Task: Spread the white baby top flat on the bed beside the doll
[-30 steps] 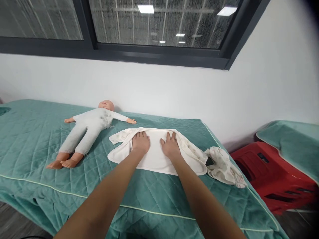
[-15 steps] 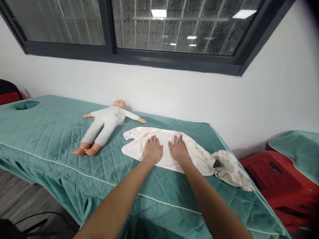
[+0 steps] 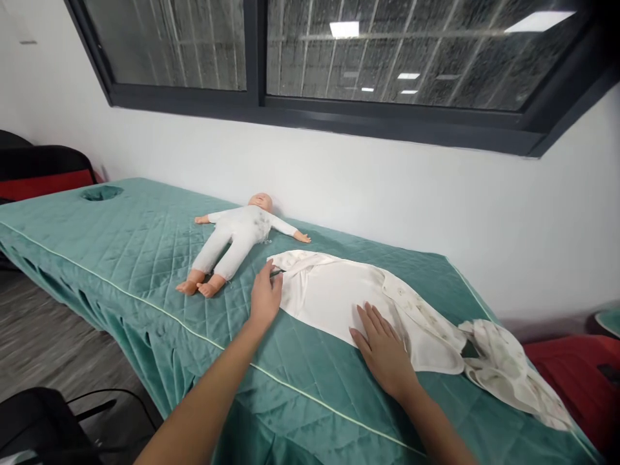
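Head view: the garment [image 3: 334,290] lies spread on the bed [image 3: 145,232], toward the right edge, between front and rear edges. The left hand [image 3: 266,297] is at the garment's left end, fingers bent; whether they pinch fabric cannot be determined. The right hand [image 3: 386,355] rests palm down on the garment, fingers extended, thumb apart, gripping nothing. The doll [image 3: 236,229] lies left of the garment, head near the rear edge. A bunched cloth [image 3: 508,368] lies along the right edge.

The bed [image 3: 145,252] bears, left to right, a doll [image 3: 239,226], a garment [image 3: 334,290] and, at its right edge, a cloth [image 3: 506,365].
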Available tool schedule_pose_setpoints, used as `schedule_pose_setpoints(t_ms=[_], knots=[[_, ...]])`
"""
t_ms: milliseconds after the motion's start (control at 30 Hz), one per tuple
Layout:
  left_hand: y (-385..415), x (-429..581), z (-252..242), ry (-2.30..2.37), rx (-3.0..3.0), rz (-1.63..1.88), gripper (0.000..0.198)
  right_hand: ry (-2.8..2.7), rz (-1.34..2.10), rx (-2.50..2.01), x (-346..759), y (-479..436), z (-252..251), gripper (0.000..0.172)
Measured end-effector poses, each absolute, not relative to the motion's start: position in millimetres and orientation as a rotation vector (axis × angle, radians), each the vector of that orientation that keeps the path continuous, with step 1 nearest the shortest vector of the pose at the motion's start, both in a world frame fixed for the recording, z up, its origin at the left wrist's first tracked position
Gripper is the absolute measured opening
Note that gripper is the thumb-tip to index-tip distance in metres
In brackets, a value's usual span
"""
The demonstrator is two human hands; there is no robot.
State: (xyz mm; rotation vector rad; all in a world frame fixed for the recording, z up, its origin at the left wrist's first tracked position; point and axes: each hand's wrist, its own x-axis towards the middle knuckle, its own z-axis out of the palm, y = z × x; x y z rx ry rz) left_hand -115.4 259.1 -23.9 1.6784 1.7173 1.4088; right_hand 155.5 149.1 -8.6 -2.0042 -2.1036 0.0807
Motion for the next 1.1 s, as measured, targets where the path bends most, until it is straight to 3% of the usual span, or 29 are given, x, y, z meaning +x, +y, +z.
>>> schedule_pose_setpoints(t_ms=[267,400,567,700,833,967,1100], knots=[[317,-125,-17,1.619,1.631,1.146,0.048,-1.691,0.541,-1.791,108,222,9,0.06],[331,-128,-19,1.565,1.701,1.337,0.043,-1.635,0.654,-1.805,78,290,20,0.064],[320,-134,-11,1.793,1.574,1.432,0.04,-1.568,0.555,-1.89,73,327,11,0.061],[235,-157,-18,1.83,1.646,1.497,0.034,-1.474,0.689,-1.684,84,319,-1,0.065],[92,-207,-73,1.988,1.632,1.488,0.03,-1.466,0.721,-1.655,87,319,-3,0.054],[-10,-285,-132,2.367,1.379,1.024,0.024,-1.559,0.684,-1.704,81,317,5,0.039],[-45,-338,-154,2.652,1.079,0.829,0.027,-1.552,0.698,-1.698,79,310,9,0.033]])
